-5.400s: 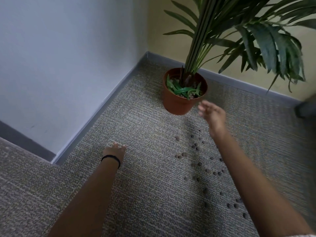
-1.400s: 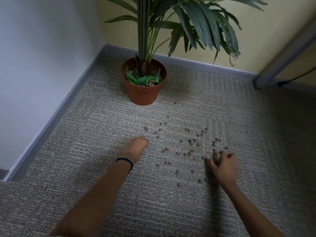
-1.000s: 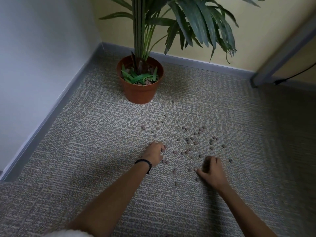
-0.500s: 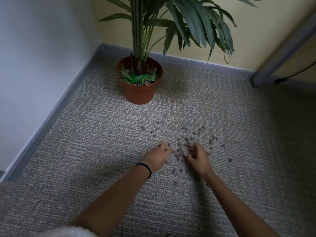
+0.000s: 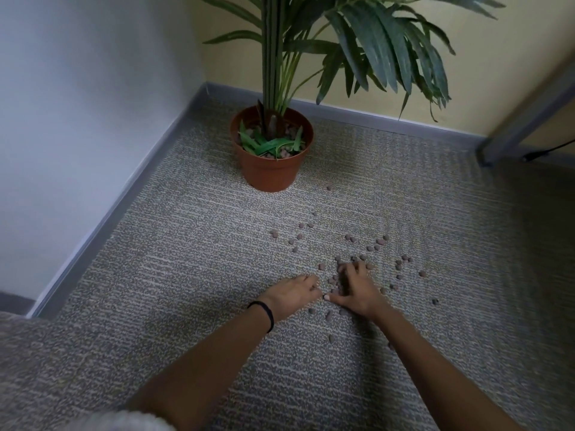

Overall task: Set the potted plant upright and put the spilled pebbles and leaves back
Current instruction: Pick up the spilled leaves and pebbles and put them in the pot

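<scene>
The terracotta pot stands upright near the corner, with the palm's stems rising from it. Loose green leaves and some pebbles lie inside it. Several brown pebbles are scattered on the carpet in front of the pot. My left hand, with a black band at the wrist, rests on the carpet, its fingers reaching right toward a small cluster of pebbles. My right hand is arched beside it, fingers curled down over pebbles and thumb touching the left hand's fingertips.
A white wall with a grey baseboard runs along the left. A yellow wall stands behind the pot. A grey metal leg and a black cable are at the right. Palm fronds hang over the carpet.
My hands have drawn together from either side over the pebble patch. The right hand slid left until it met the left hand. The pot has not moved.
</scene>
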{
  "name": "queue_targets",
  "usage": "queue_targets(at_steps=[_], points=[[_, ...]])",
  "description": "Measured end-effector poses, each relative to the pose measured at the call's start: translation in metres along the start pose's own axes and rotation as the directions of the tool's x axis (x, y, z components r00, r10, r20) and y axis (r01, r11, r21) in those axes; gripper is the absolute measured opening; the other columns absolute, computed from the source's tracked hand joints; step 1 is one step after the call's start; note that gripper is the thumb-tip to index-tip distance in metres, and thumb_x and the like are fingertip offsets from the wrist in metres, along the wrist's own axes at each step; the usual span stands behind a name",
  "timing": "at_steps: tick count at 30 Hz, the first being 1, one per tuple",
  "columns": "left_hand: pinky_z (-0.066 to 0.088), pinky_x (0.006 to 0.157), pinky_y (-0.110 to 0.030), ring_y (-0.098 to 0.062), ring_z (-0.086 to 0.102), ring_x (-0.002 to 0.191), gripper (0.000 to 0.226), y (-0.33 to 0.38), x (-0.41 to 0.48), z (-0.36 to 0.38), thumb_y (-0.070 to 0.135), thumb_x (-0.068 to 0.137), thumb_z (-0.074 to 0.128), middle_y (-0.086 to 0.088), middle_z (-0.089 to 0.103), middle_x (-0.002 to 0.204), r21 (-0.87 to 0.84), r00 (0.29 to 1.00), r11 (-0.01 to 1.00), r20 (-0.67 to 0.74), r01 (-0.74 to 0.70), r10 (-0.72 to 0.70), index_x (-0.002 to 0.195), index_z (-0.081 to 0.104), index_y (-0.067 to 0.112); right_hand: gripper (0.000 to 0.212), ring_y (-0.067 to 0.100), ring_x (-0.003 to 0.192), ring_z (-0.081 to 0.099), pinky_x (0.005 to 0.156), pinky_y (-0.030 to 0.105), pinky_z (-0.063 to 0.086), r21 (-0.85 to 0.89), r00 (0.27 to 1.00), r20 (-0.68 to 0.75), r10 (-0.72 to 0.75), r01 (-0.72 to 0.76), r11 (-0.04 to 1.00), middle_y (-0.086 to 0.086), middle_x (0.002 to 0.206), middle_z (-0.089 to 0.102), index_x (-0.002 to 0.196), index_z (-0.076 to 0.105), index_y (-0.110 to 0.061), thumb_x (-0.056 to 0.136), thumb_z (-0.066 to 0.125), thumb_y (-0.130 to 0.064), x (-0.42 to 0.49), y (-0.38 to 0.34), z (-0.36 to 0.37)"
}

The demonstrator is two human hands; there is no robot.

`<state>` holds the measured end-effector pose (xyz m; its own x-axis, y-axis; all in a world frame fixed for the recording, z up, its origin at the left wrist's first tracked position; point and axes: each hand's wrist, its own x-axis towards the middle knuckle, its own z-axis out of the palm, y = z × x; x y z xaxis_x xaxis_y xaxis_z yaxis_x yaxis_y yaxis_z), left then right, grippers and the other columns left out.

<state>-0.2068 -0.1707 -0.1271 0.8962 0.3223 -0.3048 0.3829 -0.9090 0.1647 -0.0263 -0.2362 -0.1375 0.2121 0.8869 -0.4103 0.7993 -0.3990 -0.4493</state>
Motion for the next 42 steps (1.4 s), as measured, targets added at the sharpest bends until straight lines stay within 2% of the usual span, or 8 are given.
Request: queue_targets(at_steps=[6,10,16,21,24,26,35,42], points=[[0.04,0.073,-0.029,-0.025,0.046,0.112,0.042,-0.004,0.0,0.001,-0.005,0.089,0.052,-0.01,0.04,0.127,-0.007,0.999,1.0,-0.016,-0.029,0.029,0.128,0.045,0.009,0.076,0.029,0.137,0.031,0.113,0.041,0.034,-0.126,0.988,0.089,-0.124,0.135,0.983,0.016,0.155,0.01,0.146,0.023,-0.02,0.085,0.064,-0.033,0.002,-0.013,0.017],[0.042,0.078,-0.028,-0.023,0.049,0.109,0.043,-0.01,-0.005,0.002,0.004,0.091,0.057,-0.01,0.041,0.128,-0.042,0.995,0.995,-0.046,-0.088,0.086,0.131,0.042,0.006,0.043,0.015,0.099,0.047,0.09,0.023,0.041,-0.181,0.977,0.01,-0.215,0.213,0.96,0.012,0.129,0.039,0.13,0.041,-0.017,0.091,0.056,-0.028,-0.001,-0.009,0.026],[0.039,0.067,-0.031,-0.025,0.056,0.096,0.019,-0.017,-0.009,0.004,0.01,0.099,0.044,-0.011,0.043,0.118,-0.112,0.999,0.993,-0.006,-0.036,0.036,0.118,0.046,0.006,0.034,0.024,0.105,0.05,0.092,0.032,0.044,-0.242,0.967,-0.037,-0.251,0.235,0.941,0.013,0.128,0.036,0.126,0.044,-0.013,0.096,0.046,-0.028,-0.004,-0.01,0.032],[0.033,0.107,-0.046,-0.034,0.041,0.131,0.04,-0.025,-0.012,0.003,0.009,0.101,0.037,-0.019,0.037,0.146,-0.146,0.995,0.986,0.05,-0.078,0.086,0.138,0.043,-0.002,0.034,0.03,0.117,0.046,0.091,0.038,0.048,-0.391,0.951,-0.028,-0.309,0.274,0.879,0.014,0.133,0.039,0.129,0.043,-0.009,0.095,0.045,-0.016,-0.012,-0.008,0.039],[0.041,0.08,-0.04,-0.03,0.049,0.097,0.025,-0.024,-0.012,0.007,0.012,0.102,0.034,-0.022,0.049,0.122,-0.121,0.998,0.991,0.029,-0.049,0.053,0.118,0.049,0.0,0.039,0.028,0.122,0.045,0.093,0.035,0.049,-0.47,0.934,-0.009,-0.357,0.311,0.826,0.013,0.137,0.043,0.133,0.044,-0.007,0.094,0.047,-0.008,-0.022,0.0,0.042],[0.034,0.067,-0.03,-0.017,0.039,0.081,0.014,-0.024,-0.013,0.01,0.01,0.102,0.037,-0.012,0.05,0.108,-0.075,0.999,0.996,0.025,-0.045,0.047,0.108,0.047,0.005,0.046,0.026,0.129,0.04,0.098,0.034,0.046,-0.475,0.934,0.007,-0.357,0.317,0.821,0.012,0.144,0.037,0.139,0.038,-0.006,0.094,0.046,-0.005,-0.027,0.003,0.042],[0.041,0.073,-0.035,-0.028,0.051,0.099,0.029,-0.024,-0.012,0.004,0.008,0.1,0.036,-0.015,0.05,0.113,0.024,0.986,0.986,0.017,-0.164,0.163,0.128,0.044,0.004,0.05,0.024,0.134,0.035,0.107,0.031,0.039,-0.485,0.924,0.017,-0.381,0.341,0.805,0.01,0.148,0.033,0.142,0.034,-0.008,0.094,0.046,-0.005,-0.031,0.001,0.039],[0.035,0.072,-0.033,-0.03,0.054,0.104,0.025,-0.018,-0.011,-0.001,0.013,0.101,0.032,-0.015,0.052,0.117,-0.04,0.993,0.996,0.079,-0.082,0.085,0.119,0.048,0.004,0.037,0.023,0.125,0.042,0.1,0.033,0.045,-0.469,0.92,-0.004,-0.392,0.344,0.813,0.009,0.137,0.042,0.132,0.045,-0.011,0.095,0.047,-0.013,-0.029,-0.008,0.041]])
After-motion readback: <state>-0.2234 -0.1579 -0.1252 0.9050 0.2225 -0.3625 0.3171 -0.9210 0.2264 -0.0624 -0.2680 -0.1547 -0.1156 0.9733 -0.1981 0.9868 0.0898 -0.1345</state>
